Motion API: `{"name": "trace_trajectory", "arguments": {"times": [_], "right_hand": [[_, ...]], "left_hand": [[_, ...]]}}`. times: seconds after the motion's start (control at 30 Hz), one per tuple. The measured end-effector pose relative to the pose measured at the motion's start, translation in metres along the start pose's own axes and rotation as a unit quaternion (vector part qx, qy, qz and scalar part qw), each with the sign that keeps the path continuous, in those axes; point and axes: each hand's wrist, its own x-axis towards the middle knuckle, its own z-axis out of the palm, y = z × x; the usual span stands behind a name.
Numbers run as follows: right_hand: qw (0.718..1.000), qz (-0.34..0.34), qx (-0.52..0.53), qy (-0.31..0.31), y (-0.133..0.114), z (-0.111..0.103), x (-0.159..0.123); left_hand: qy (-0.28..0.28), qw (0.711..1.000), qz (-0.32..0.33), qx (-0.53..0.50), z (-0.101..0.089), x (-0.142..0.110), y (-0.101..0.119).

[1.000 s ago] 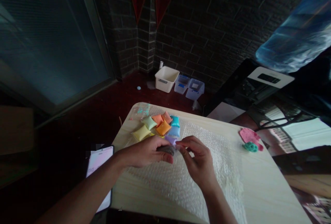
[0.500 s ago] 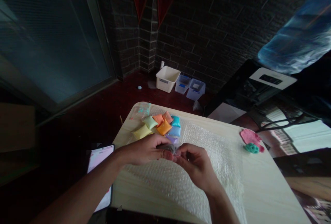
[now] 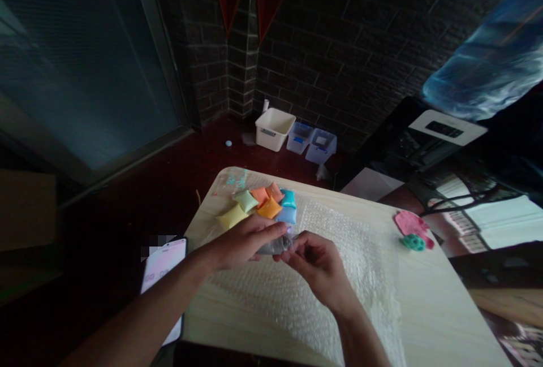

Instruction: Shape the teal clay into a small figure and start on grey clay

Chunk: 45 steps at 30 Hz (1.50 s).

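Observation:
Over the table, my left hand (image 3: pixel 250 238) is closed round a small clear plastic packet (image 3: pixel 278 245) with dark grey contents, its thumb lying along the top. The fingers of my right hand (image 3: pixel 316 262) pinch the packet's right end, where the plastic looks crumpled. Just beyond my hands lie several small filled packets: a yellow packet (image 3: pixel 233 217), a pale green packet (image 3: pixel 246 201), an orange packet (image 3: pixel 269 207), a teal packet (image 3: pixel 288 197) and a light blue packet (image 3: pixel 287 215). Under my hands a bubble wrap sheet (image 3: pixel 339 259) covers part of the table.
A phone (image 3: pixel 169 276) with a lit screen is at the left table edge. On the right of the table (image 3: pixel 432 299) sit a pink flat piece (image 3: pixel 409 223) and a green lump (image 3: pixel 413 242). Beyond, a white bin (image 3: pixel 274 135) and clear boxes (image 3: pixel 321 149) stand on the floor.
My left thumb has moved up and across the top of the grey packet, so more of the packet shows. My right hand keeps its pinch at nearly the same spot.

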Motion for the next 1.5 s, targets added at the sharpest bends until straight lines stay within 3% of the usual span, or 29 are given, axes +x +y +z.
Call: {"name": "trace_trajectory", "arguments": {"times": [0.4,0.53,0.7,0.83,1.03,1.5], "right_hand": [[0.985,0.031,0.144,0.086,0.012,-0.007,0.003],[0.987,0.034,0.113,0.106,0.01,-0.007,0.004],[0.992,0.061,0.081,0.075,-0.001,-0.004,0.003],[0.984,0.137,0.112,0.038,-0.001,-0.001,0.003],[0.973,0.169,0.148,0.045,0.007,0.001,0.005],[0.954,0.153,0.227,0.125,0.006,0.016,0.007]], "left_hand": [[0.097,0.993,0.067,-0.026,-0.001,0.007,-0.01],[0.124,0.989,0.069,-0.049,0.0,0.009,-0.01],[0.161,0.984,0.08,-0.016,0.003,0.011,-0.01],[0.168,0.977,0.113,0.067,0.004,0.007,-0.008],[0.154,0.956,0.163,0.189,0.005,0.004,-0.005],[0.166,0.951,0.167,0.199,0.004,0.004,-0.007]]}}
